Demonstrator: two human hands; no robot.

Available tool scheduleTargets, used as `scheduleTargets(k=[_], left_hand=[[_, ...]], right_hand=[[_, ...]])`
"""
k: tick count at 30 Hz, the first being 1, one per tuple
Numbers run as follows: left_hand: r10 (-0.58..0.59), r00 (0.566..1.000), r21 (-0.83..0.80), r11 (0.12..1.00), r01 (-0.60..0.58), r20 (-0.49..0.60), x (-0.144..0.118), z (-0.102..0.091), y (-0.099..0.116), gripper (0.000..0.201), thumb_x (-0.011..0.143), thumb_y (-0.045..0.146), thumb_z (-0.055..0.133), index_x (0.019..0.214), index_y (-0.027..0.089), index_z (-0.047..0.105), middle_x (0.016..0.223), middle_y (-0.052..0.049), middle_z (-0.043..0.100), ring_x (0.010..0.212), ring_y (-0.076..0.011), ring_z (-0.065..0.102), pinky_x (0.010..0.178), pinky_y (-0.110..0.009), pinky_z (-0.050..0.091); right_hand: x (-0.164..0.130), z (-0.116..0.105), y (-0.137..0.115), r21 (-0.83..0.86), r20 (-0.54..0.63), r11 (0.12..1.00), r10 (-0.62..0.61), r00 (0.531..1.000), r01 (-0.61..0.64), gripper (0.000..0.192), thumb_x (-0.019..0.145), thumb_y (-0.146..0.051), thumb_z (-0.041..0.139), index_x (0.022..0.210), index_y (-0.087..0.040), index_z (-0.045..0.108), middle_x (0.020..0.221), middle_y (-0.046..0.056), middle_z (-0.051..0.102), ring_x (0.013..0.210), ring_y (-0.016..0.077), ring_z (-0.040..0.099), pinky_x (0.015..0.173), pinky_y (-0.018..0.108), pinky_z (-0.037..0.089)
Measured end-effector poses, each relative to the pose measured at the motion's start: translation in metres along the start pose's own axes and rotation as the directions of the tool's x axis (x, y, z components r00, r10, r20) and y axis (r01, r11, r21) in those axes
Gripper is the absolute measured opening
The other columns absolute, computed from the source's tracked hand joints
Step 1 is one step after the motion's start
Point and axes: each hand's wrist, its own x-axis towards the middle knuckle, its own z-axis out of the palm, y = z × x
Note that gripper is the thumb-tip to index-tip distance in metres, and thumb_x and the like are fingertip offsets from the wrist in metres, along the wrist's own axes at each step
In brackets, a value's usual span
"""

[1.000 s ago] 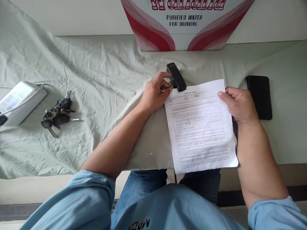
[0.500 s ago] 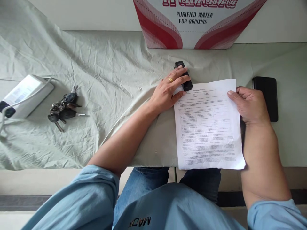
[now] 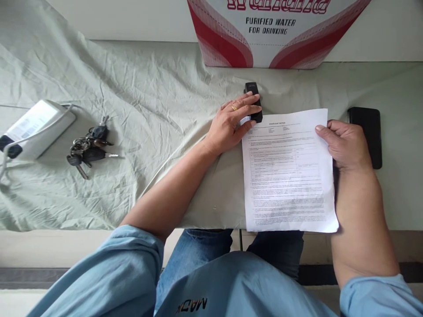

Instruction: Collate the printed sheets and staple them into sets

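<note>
In the head view, the left hand [image 3: 228, 125] lies with fingers spread across the stapler [image 3: 252, 87], its thumb set apart on the paper's upper left corner. The right hand [image 3: 347, 144] is closed on the right edge of the paper [image 3: 287, 189], thumb on top. The stapler sits on the cloth [image 3: 185, 193], its near end at the paper's top edge.

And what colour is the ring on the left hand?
The ring on the left hand is gold; head view.
</note>
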Motion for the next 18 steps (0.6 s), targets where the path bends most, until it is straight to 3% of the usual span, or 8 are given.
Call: scheduleTargets(k=[5, 8, 11, 15, 18], left_hand=[[-0.019, 1.0, 0.06, 0.998, 0.019, -0.006, -0.002, 0.001, 0.004, 0.031, 0.117, 0.032, 0.076, 0.144, 0.037, 0.091, 0.181, -0.007, 0.08, 0.184, -0.0379, 0.063, 0.152, -0.069, 0.05], [-0.033, 0.999, 0.157, 0.987, 0.033, -0.008, -0.006, 0.005, 0.013, 0.038, 0.117, 0.029, 0.072, 0.15, 0.034, 0.09, 0.18, -0.007, 0.081, 0.184, -0.0384, 0.064, 0.153, -0.071, 0.045], [-0.054, 0.998, 0.19, 0.98, 0.059, -0.03, -0.01, 0.013, 0.019, 0.041, 0.12, 0.028, 0.065, 0.153, 0.032, 0.089, 0.182, -0.01, 0.079, 0.184, -0.0375, 0.064, 0.15, -0.068, 0.05], [-0.042, 0.996, 0.123, 0.991, 0.052, -0.084, -0.01, 0.02, 0.015, 0.039, 0.124, 0.033, 0.063, 0.152, 0.031, 0.09, 0.181, -0.01, 0.08, 0.184, -0.0357, 0.064, 0.148, -0.064, 0.057], [-0.013, 0.995, 0.071, 0.997, 0.02, -0.096, -0.006, 0.021, 0.008, 0.038, 0.125, 0.035, 0.063, 0.152, 0.033, 0.089, 0.179, -0.006, 0.081, 0.183, -0.0352, 0.064, 0.152, -0.068, 0.054]], right_hand=[[0.001, 0.0, 0.001, 0.014, -0.005, 1.0, -0.005, 1.0, 0.005, 0.073, 0.073, -0.088, 0.109, 0.079, -0.023, 0.076, 0.07, -0.001, 0.063, 0.067, 0.0136, 0.046, 0.058, 0.033, 0.034], [0.0, 0.004, 0.003, 0.071, -0.036, 0.997, -0.012, 0.999, 0.014, 0.072, 0.07, -0.088, 0.111, 0.082, -0.024, 0.082, 0.072, 0.0, 0.071, 0.067, 0.0146, 0.051, 0.06, 0.032, 0.038], [-0.003, 0.008, 0.002, 0.118, -0.054, 0.992, -0.032, 0.998, 0.038, 0.067, 0.071, -0.084, 0.113, 0.084, -0.023, 0.088, 0.076, 0.001, 0.079, 0.069, 0.0157, 0.058, 0.063, 0.032, 0.045], [-0.009, 0.007, 0.0, 0.177, 0.024, 0.982, -0.07, 0.997, 0.065, 0.06, 0.071, -0.079, 0.117, 0.085, -0.026, 0.093, 0.087, 0.004, 0.09, 0.081, 0.0227, 0.077, 0.078, 0.039, 0.066], [-0.014, 0.0, -0.002, 0.231, 0.146, 0.973, -0.044, 0.988, 0.009, 0.062, 0.065, -0.08, 0.119, 0.084, -0.027, 0.094, 0.083, 0.003, 0.089, 0.082, 0.0244, 0.081, 0.083, 0.042, 0.072]])
